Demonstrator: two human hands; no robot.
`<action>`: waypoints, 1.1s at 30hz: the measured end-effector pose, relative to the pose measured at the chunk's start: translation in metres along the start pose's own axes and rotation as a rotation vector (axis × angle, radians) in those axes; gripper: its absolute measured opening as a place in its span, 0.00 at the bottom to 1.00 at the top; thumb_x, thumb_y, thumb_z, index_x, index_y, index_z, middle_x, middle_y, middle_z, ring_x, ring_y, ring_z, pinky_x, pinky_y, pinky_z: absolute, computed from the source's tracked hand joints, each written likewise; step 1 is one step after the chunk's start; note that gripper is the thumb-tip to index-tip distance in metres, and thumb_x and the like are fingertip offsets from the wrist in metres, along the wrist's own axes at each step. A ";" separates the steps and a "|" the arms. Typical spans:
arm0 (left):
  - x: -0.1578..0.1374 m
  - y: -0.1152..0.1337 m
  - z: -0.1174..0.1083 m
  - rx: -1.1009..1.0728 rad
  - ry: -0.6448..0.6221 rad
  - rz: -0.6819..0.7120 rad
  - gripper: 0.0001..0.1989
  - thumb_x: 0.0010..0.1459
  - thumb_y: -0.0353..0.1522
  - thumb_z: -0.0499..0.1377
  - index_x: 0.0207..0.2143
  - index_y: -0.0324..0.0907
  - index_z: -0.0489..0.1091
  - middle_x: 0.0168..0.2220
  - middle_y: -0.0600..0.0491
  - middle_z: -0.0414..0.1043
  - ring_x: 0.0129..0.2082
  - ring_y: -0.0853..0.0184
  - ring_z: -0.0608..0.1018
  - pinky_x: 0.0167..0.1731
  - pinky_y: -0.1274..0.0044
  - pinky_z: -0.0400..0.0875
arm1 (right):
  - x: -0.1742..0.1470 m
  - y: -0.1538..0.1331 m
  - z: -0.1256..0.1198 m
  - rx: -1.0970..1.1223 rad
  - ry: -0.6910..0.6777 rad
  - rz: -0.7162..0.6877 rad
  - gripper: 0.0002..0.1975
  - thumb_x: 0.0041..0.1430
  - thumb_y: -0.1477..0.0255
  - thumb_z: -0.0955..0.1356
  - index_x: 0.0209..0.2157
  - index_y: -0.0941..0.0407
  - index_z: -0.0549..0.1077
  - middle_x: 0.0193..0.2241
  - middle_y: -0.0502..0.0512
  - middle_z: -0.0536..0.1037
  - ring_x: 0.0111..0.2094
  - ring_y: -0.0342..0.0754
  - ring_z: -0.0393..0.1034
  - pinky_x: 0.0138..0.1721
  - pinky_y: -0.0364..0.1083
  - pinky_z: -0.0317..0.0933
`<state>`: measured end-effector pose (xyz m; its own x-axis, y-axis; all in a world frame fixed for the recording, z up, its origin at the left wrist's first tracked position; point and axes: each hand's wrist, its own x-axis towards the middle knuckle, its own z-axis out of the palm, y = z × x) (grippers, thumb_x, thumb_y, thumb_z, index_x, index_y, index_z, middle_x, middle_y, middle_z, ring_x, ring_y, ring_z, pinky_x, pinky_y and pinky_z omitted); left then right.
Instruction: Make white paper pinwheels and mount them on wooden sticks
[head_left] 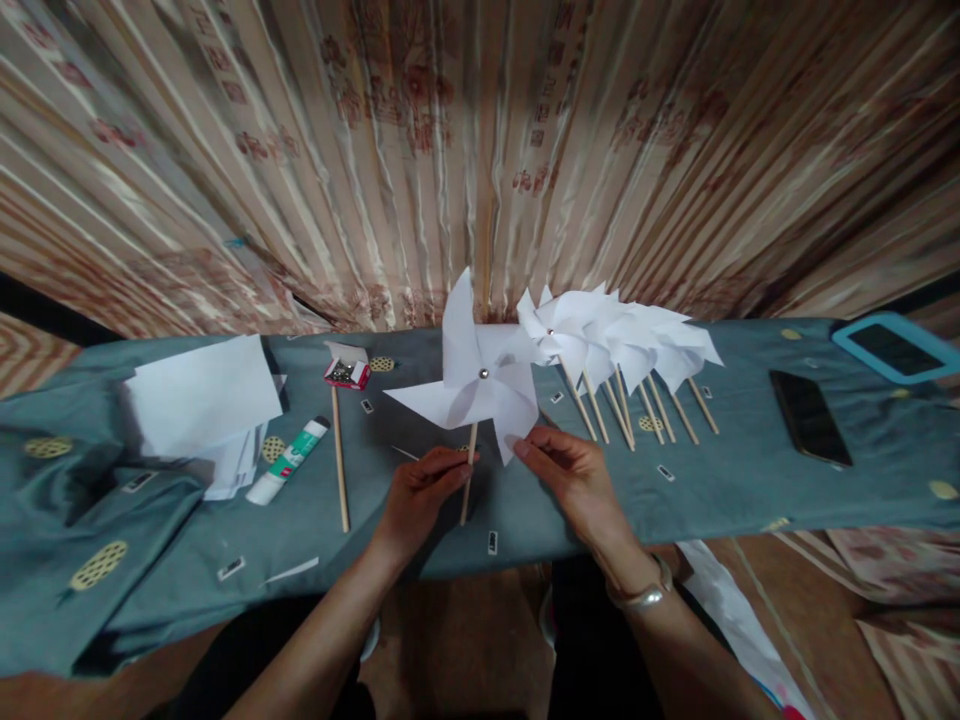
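A white paper pinwheel (480, 375) with a silver pin at its centre stands upright before me on a thin wooden stick. My left hand (420, 495) pinches that stick below the blades. At the lower right blade, my right hand (570, 475) has thumb and forefinger closed on the paper tip; a metal bracelet circles its wrist. To the right lies an overlapping row of several finished-looking white pinwheels (622, 335), their sticks pointing toward me. A loose wooden stick (340, 460) rests left of my left hand, below a small red box (347, 372) of pins.
White paper sheets (202, 395) are stacked at the left, with a glue stick (289, 462) beside them. A black phone (810, 418) and a blue-framed device (896, 347) lie at the right. Patterned curtains (480, 160) hang behind the cloth-covered table (735, 490). A paper scrap (294, 571) is near the front edge.
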<state>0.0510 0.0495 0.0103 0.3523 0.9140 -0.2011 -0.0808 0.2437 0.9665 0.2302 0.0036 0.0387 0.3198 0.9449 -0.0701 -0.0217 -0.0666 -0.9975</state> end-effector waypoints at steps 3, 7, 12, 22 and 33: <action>0.000 0.000 0.001 -0.005 0.001 -0.008 0.12 0.46 0.39 0.70 0.32 0.44 0.83 0.31 0.50 0.77 0.35 0.64 0.74 0.37 0.74 0.67 | -0.002 0.002 0.004 -0.016 -0.019 -0.003 0.15 0.48 0.56 0.75 0.24 0.54 0.78 0.24 0.49 0.78 0.27 0.44 0.69 0.31 0.43 0.64; -0.001 0.000 0.001 -0.013 -0.008 -0.001 0.11 0.46 0.40 0.70 0.32 0.44 0.83 0.31 0.50 0.78 0.34 0.64 0.75 0.38 0.74 0.68 | -0.004 0.002 0.008 -0.037 -0.063 -0.024 0.13 0.51 0.60 0.74 0.23 0.55 0.77 0.23 0.48 0.77 0.27 0.43 0.69 0.31 0.42 0.63; -0.001 0.000 0.000 -0.028 -0.028 -0.014 0.12 0.47 0.40 0.69 0.32 0.42 0.83 0.33 0.50 0.79 0.35 0.64 0.76 0.40 0.73 0.68 | -0.012 0.001 0.013 -0.183 -0.083 -0.110 0.06 0.54 0.66 0.73 0.30 0.53 0.80 0.29 0.51 0.82 0.32 0.46 0.73 0.37 0.44 0.65; -0.001 -0.006 0.008 -0.212 0.064 -0.114 0.14 0.40 0.38 0.73 0.32 0.44 0.83 0.34 0.49 0.83 0.36 0.62 0.80 0.44 0.71 0.71 | -0.027 0.002 0.024 -0.539 -0.237 -0.068 0.03 0.58 0.71 0.72 0.31 0.54 0.80 0.27 0.51 0.82 0.29 0.46 0.76 0.33 0.44 0.64; -0.002 0.000 0.015 -0.293 0.069 -0.108 0.22 0.40 0.39 0.73 0.41 0.43 0.81 0.36 0.48 0.82 0.39 0.62 0.80 0.44 0.72 0.71 | -0.019 0.006 0.018 -0.573 -0.119 -0.084 0.09 0.60 0.67 0.68 0.29 0.55 0.79 0.23 0.49 0.79 0.25 0.45 0.72 0.29 0.43 0.59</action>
<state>0.0645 0.0427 0.0128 0.3105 0.8950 -0.3202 -0.3145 0.4146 0.8539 0.2071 -0.0091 0.0340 0.1889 0.9817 -0.0236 0.5247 -0.1212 -0.8426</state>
